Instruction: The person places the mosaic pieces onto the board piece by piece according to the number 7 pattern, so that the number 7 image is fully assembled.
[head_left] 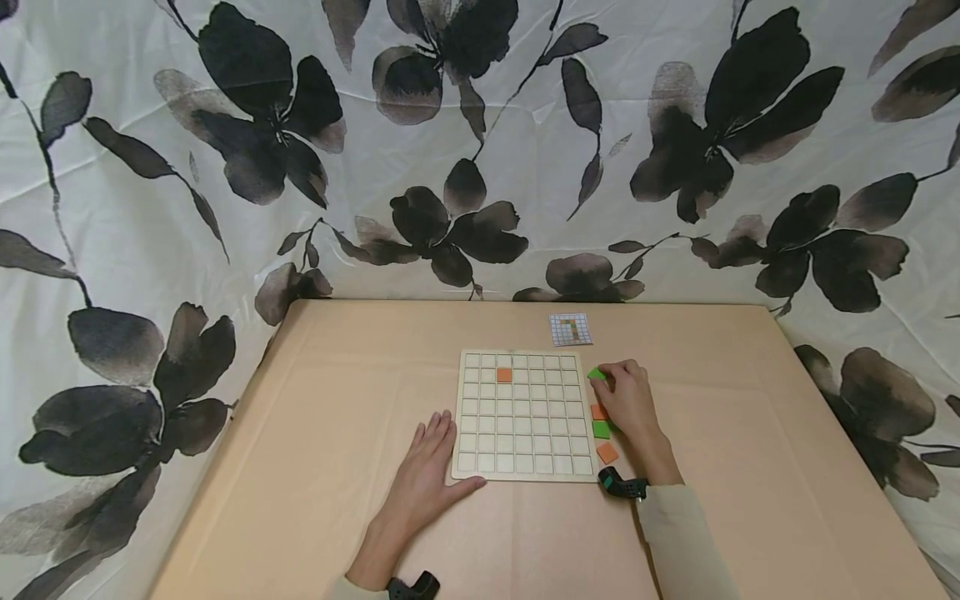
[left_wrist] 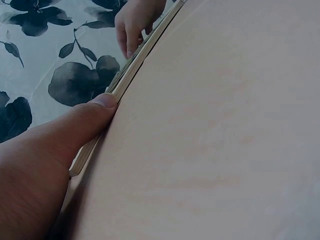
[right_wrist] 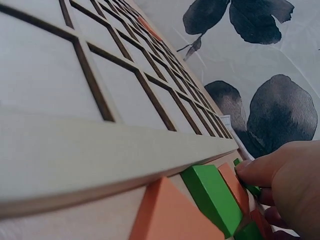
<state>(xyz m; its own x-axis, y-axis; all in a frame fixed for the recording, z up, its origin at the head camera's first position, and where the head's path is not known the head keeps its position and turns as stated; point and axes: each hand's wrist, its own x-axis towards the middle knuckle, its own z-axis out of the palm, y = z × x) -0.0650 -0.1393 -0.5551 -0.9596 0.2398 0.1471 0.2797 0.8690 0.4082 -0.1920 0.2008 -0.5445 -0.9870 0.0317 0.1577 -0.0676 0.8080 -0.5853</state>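
A pale wooden grid board (head_left: 527,479) lies on the table, with one orange square tile (head_left: 505,375) set in its second row. My left hand (head_left: 423,475) rests along the board's lower left corner, fingers straight at the left side and thumb (left_wrist: 97,112) touching the front edge. Beyond the board's right edge, my right hand (head_left: 628,400) pinches a green tile (head_left: 597,374) between thumb and fingers. Under and beside that hand, loose tiles line the board: an orange tile (head_left: 598,412), a green tile (head_left: 602,429) and a tilted orange tile (head_left: 607,452). More tiles show beneath the right fingers in the right wrist view.
A small card with a coloured grid pattern (head_left: 570,329) lies behind the board's upper right corner. The tan table (head_left: 337,358) ends at the back against a white cloth with dark flowers (head_left: 450,233). Both wrists wear black straps (head_left: 622,483).
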